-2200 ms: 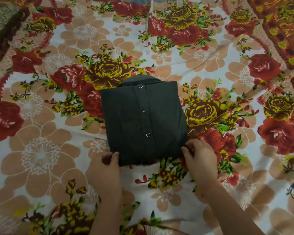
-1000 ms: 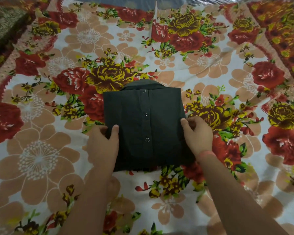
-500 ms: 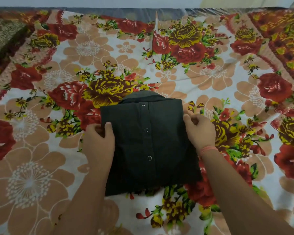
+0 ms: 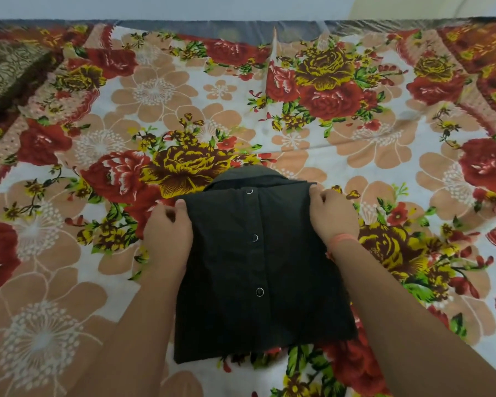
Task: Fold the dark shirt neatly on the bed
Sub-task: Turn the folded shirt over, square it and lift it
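Observation:
The dark shirt [image 4: 258, 270] lies folded into a compact rectangle on the floral bed sheet [image 4: 103, 282], button placket up, collar at the far end. Three snap buttons show down its middle. My left hand [image 4: 166, 236] curls over the shirt's upper left edge, thumb on top, fingers tucked at the side. My right hand [image 4: 331, 213] grips the upper right corner beside the collar; a pink band circles that wrist. Both forearms flank the shirt and hide parts of its side edges.
The sheet, printed with red, yellow and tan flowers, covers the whole bed. A dark patterned cloth [image 4: 3, 78] lies at the far left. The bed's far edge [image 4: 241, 27] meets a pale wall. A raised crease [image 4: 272, 53] runs in the sheet beyond the shirt.
Both hands have slid from the shirt's near bottom corners up along its sides to the top corners by the collar. The camera has moved closer and the shirt stays folded.

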